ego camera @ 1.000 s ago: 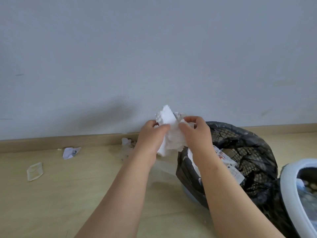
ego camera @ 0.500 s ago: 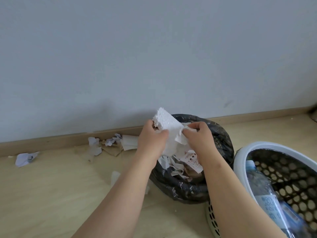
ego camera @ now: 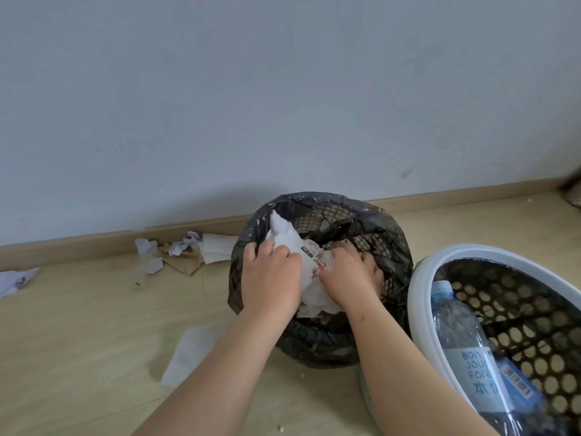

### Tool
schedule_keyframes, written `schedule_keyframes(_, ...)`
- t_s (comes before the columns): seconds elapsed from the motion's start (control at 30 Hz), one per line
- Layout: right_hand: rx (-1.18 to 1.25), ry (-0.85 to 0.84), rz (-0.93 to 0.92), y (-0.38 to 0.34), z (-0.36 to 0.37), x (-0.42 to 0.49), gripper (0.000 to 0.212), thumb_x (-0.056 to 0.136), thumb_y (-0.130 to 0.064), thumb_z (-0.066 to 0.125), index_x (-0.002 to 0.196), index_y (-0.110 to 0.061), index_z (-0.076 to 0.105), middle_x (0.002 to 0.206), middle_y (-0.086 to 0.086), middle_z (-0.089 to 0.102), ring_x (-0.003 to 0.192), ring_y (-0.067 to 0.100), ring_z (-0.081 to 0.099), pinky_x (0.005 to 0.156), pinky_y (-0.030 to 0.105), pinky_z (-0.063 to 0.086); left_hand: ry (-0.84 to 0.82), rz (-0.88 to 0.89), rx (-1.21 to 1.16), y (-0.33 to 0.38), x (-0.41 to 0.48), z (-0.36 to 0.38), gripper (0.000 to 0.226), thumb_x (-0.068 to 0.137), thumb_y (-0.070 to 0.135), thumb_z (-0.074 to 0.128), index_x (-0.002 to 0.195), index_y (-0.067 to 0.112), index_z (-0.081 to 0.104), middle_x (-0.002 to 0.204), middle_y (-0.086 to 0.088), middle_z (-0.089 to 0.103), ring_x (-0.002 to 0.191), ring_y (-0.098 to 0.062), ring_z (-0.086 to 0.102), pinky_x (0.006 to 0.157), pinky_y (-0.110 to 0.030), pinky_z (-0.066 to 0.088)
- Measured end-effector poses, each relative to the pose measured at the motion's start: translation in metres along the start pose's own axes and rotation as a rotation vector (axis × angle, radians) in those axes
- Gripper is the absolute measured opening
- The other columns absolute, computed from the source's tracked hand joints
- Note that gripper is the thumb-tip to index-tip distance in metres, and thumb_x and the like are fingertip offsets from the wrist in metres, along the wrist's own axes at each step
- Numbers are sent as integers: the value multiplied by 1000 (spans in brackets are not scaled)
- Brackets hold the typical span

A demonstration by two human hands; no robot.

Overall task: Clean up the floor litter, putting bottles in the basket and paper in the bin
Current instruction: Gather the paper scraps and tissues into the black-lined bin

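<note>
**Paper wad going into bin**

Left hand (ego camera: 271, 278) clutches crumpled white paper wad (ego camera: 284, 236), already inside black-bagged mesh bin (ego camera: 394, 237). Right hand (ego camera: 349, 275) presses beside it, fingers buried, grip unclear. Risk: hard pushing tips the bin, or the wad springs back out once let go.

Bin (ego camera: 317, 344) sits mid-frame against the wall (ego camera: 283, 105), left hand (ego camera: 270, 278) and right hand (ego camera: 349, 278) inside it on the paper wad (ego camera: 289, 239). Basket (ego camera: 418, 309) is at lower right with a bottle (ego camera: 462, 335) in it, scraps (ego camera: 217, 251) lie left of the bin.
</note>
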State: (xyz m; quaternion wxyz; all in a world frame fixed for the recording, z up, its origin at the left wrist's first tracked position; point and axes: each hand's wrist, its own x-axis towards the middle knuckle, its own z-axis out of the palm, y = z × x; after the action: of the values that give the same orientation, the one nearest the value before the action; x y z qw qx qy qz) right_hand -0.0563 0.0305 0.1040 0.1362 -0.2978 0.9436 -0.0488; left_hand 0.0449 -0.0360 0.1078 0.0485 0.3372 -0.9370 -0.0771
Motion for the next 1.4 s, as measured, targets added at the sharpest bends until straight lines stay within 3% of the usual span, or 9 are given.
schedule_keyframes(0.1,-26,-270,16,-3,13,1,38,98,-29,32,133,-22,45,141,6,45,132,28,34,107,43,27,-141,27,76,-1,1,-2,31,94,16,37,112,23,61,116,5,59,130,-22,35,115,-47,6)
schedule_keyframes(0.17,-56,-314,28,-5,15,1,39,98,-30,31,133,-21,45,140,8,46,130,29,36,106,42,30,-189,49,104,-2,2,-4,32,94,18,37,117,23,59,122,4,57,135,-22,30,115,-49,4)
schedule_keyframes(0.33,12,-102,-13,-14,-6,2,33,92,-25,36,121,-19,51,127,9,54,125,30,38,100,42,28,-65,74,-53,-13,7,-8,34,95,16,39,122,23,58,128,5,56,130,-21,34,104,-37,27)
schedule_keyframes(0.5,130,164,-98,-43,-27,-2,28,88,-21,41,112,-19,56,121,3,57,121,27,40,101,42,28,142,-65,-377,-41,10,-35,34,98,18,39,125,25,57,128,6,57,122,-20,44,100,-35,38)
schedule_keyframes(0.77,150,356,-123,-91,-32,-9,23,89,-15,41,105,-16,57,108,4,59,112,29,44,96,40,31,107,-237,-462,-124,-13,-53,30,97,17,42,119,25,61,118,6,63,105,-13,58,81,-23,42)
schedule_keyframes(0.87,151,384,-169,-106,-31,-14,27,88,-12,41,109,-15,57,113,5,58,115,30,42,97,40,29,102,-289,-518,-147,-21,-54,29,96,15,44,115,23,64,115,6,66,101,-14,61,81,-23,43)
schedule_keyframes(1.03,231,286,-370,-153,-16,-29,25,92,-17,42,112,-16,57,113,3,59,112,27,45,89,36,31,144,-354,-597,-172,-27,-56,29,93,13,47,115,22,65,117,2,66,108,-18,59,90,-26,45)
schedule_keyframes(1.2,311,82,-493,-205,23,-48,24,89,-18,45,107,-18,60,110,2,62,106,26,51,79,32,36,127,-427,-613,-218,-46,-42,27,94,15,46,113,23,64,110,6,67,98,-17,61,83,-27,46)
schedule_keyframes(1.4,311,-293,-485,-236,89,-65,31,92,-23,45,122,-19,52,114,0,57,100,20,54,81,30,44,113,-815,-954,-284,-102,19,23,90,10,49,91,29,63,110,2,67,99,-19,62,74,-24,43)
